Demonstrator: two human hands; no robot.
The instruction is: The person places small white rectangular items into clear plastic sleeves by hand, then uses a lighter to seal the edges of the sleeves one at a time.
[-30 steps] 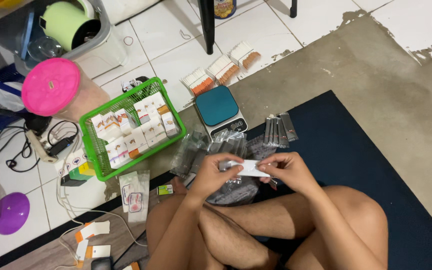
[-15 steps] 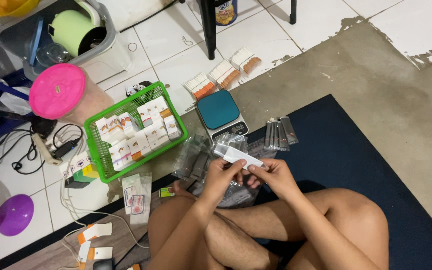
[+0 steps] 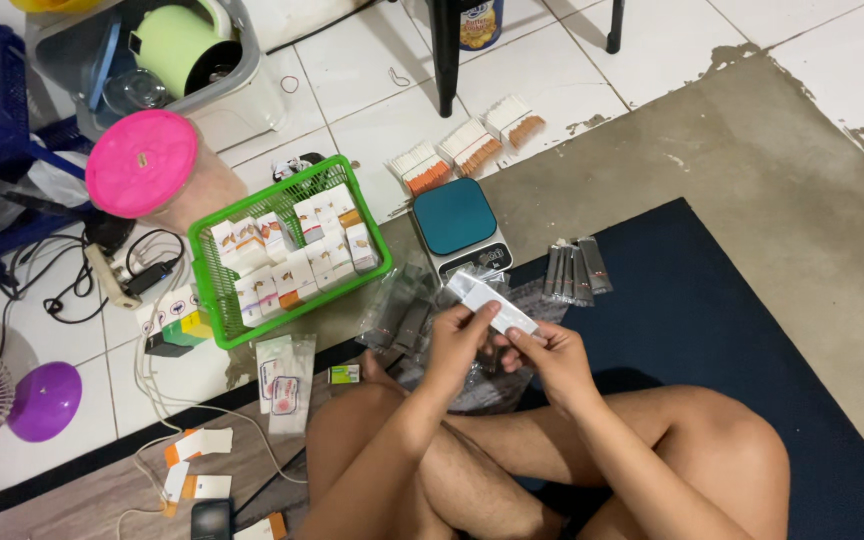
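Small white packet [image 3: 492, 303] held up between both hands, tilted. Left hand [image 3: 460, 338] pinches its lower edge, right hand [image 3: 544, 352] grips the end nearest it. Just beyond the hands: teal kitchen scale [image 3: 457, 226] on the floor, clear sachets [image 3: 407, 310] beneath them. Grey sachets [image 3: 577, 270] past the right hand. Green basket [image 3: 214, 290] of small boxes left of the left hand.

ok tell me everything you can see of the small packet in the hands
The small white packet is a flat, narrow oblong, apparently a clear plastic sleeve with white contents. It is tilted, its far end pointing up-left toward the teal digital scale. The left hand pinches its middle; the right hand holds its near end. It hangs above a heap of clear sleeves.
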